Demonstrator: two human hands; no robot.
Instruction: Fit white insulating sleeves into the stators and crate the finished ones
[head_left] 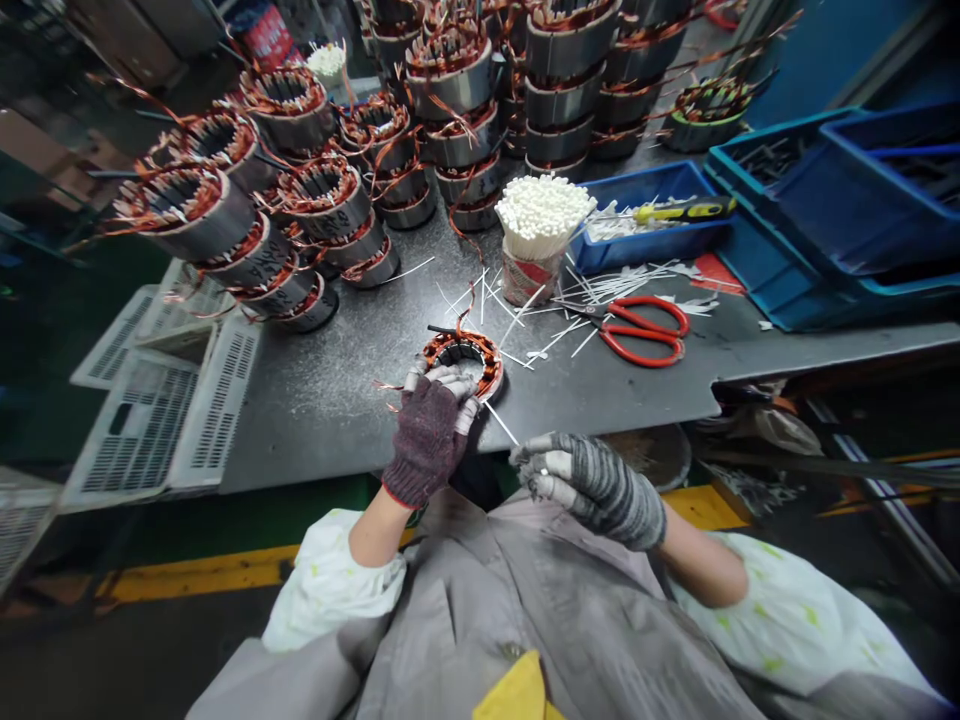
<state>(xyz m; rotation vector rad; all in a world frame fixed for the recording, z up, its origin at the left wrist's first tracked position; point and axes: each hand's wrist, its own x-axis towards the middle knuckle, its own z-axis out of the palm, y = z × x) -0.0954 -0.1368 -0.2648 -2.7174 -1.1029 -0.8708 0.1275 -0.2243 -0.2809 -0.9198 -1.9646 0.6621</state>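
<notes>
A person is working at the near edge of a grey steel workbench [352,420], with a small copper-wound stator [463,365] sitting on the bench just in from that edge. The left hand [429,440], in a maroon knitted glove, is pressing down over the stator's near rim, its grey-tipped fingers [442,378] closed together and clasping the ring. The right hand [592,490], in a grey striped glove, is hovering just off the bench edge, its fingers curled together. Whether they are pinching anything I cannot tell. A thin white plastic strip [500,422] is angling from the stator toward those fingers. Pinning the stator flat against the steel and keeping the fingers clear of the loose copper leads looks like the careful way to steady it.

Beyond the stator, white strip offcuts [517,310] are lying scattered around a cup of white-tipped ties [541,215], and red-handled scissors [643,332] are lying to the right. Stacks of finished-looking stators [450,90] are rising along the far side, with blue crates [780,270] on the right and grey vented crates [150,420] on the left.
</notes>
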